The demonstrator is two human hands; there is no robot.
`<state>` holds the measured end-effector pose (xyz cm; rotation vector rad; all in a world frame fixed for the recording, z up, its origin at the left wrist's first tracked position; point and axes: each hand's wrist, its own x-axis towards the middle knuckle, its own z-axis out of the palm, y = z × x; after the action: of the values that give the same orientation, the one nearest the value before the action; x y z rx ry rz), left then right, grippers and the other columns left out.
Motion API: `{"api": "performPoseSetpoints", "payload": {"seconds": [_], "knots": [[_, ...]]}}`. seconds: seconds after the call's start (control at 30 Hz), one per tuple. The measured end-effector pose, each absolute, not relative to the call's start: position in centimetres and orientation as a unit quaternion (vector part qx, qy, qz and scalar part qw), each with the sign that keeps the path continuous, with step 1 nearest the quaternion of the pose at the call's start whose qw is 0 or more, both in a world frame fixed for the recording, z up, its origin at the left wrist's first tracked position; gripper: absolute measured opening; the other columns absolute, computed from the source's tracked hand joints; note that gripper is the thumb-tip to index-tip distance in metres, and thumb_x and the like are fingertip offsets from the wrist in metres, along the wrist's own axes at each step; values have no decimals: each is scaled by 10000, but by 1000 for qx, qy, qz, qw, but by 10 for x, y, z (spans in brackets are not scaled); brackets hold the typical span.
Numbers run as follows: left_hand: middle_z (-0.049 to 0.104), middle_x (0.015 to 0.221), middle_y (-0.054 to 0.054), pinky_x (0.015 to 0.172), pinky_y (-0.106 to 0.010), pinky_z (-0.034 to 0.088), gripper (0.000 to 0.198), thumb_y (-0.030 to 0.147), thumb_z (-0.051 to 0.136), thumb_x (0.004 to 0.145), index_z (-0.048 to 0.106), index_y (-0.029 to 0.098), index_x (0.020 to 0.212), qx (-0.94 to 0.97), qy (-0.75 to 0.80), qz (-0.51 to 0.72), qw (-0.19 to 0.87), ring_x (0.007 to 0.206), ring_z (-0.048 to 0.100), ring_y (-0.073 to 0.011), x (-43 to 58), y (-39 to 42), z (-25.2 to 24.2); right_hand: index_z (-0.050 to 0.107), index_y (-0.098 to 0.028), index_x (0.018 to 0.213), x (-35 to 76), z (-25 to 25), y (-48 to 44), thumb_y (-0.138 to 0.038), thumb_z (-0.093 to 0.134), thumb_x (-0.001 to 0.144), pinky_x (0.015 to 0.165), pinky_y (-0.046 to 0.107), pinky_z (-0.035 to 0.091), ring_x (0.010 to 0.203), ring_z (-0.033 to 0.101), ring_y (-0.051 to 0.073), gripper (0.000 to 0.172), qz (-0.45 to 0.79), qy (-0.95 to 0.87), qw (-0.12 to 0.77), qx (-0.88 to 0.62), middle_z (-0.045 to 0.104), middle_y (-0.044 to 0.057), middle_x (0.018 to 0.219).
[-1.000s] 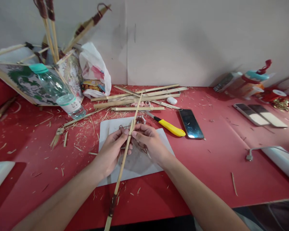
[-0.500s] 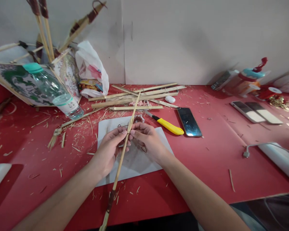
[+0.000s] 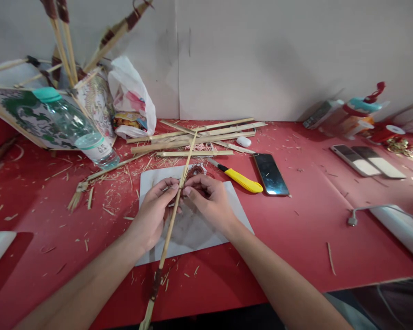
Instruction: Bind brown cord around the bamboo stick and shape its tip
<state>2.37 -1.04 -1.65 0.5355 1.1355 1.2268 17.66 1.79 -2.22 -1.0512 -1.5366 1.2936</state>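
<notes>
A long thin bamboo stick (image 3: 172, 215) slants away from me over a white sheet (image 3: 206, 233). My left hand (image 3: 156, 208) is closed on its middle, thumb and fingers pinching from the left. My right hand (image 3: 209, 201) is closed at the same spot, its thumb and forefinger pinching a thin brown cord against the stick's right side. The cord's exact path between the fingertips is hard to see. More brown cord (image 3: 197, 170) lies tangled just behind the right fingers. Dark brown wrapping (image 3: 156, 282) covers part of the stick's near end.
Bamboo strips (image 3: 192, 142) and shavings lie behind my hands. A yellow utility knife (image 3: 242, 180) and phone (image 3: 271, 174) are to the right. A water bottle (image 3: 86, 133) tilts at left, near a plastic bag (image 3: 132, 96). A cable (image 3: 353, 220) rests at far right.
Both hands and the stick have shifted slightly left. My right fingertips have drawn back a little from the stick, and the white sheet's right corner has moved slightly right.
</notes>
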Motion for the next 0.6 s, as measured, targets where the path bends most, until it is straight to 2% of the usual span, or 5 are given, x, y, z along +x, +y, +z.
{"api": "performPoseSetpoints", "payload": {"seconds": [0.17,0.3,0.6], "knots": [[670,818,4,517,-166,507,276,288,846,763,667,179,941,227,496,542,639,649,610,-88,22,-9,-18,656,-244,1011,179,-29,19,-248,651,875,601,280,441,646,571,140,136,439,-698,383,-417,689,-4,790],[668,840,9,469,-156,485,296,280,857,746,656,185,941,223,494,540,644,633,602,-81,20,-8,-16,639,-276,1053,181,-31,18,-163,615,874,672,307,486,710,645,161,214,362,-750,368,-414,751,9,930],[632,787,15,427,-159,457,320,314,849,749,631,193,949,252,498,533,636,638,603,-99,22,-8,-16,706,-295,1106,183,-36,15,-186,563,968,711,296,505,804,715,171,227,253,-802,366,-399,788,13,982]]}}
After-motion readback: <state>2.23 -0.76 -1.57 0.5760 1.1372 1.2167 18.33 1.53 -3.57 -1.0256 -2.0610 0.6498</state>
